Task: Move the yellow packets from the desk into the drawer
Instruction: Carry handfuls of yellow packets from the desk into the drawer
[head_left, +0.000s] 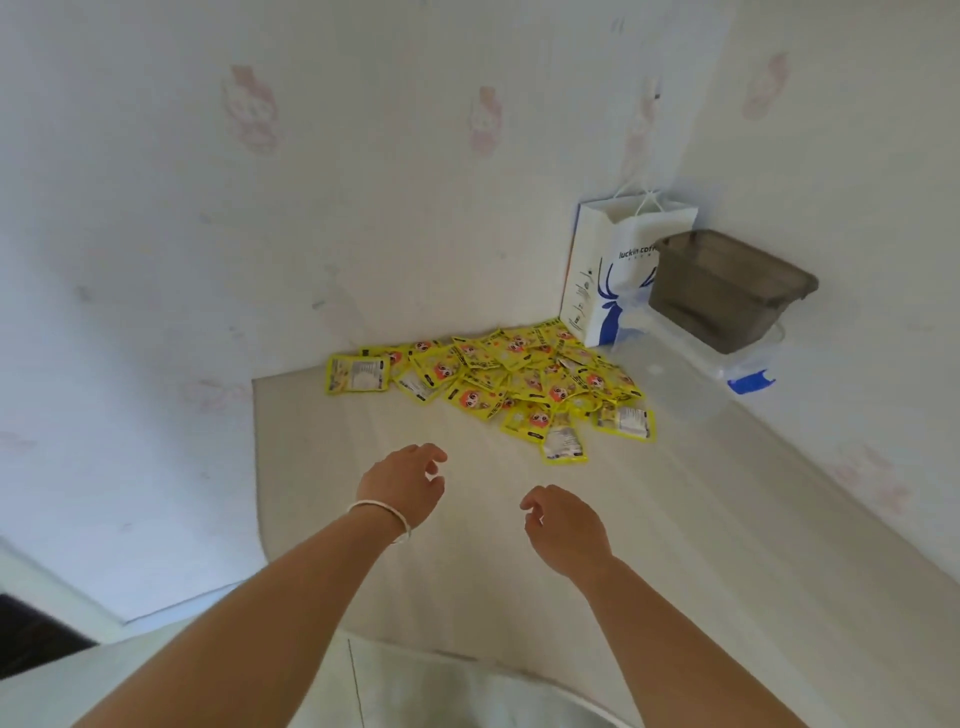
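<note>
Many yellow packets (498, 379) beside "luckin" paper bag (613, 270).

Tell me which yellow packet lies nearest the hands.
The packet at the pile's front edge, white label side up, sticking out toward the right hand; every other packet lies farther back.

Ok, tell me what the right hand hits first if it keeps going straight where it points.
Probably the nearest packet at the pile's front edge; the right hand has only bare desk before it, though depth is unclear.
</note>
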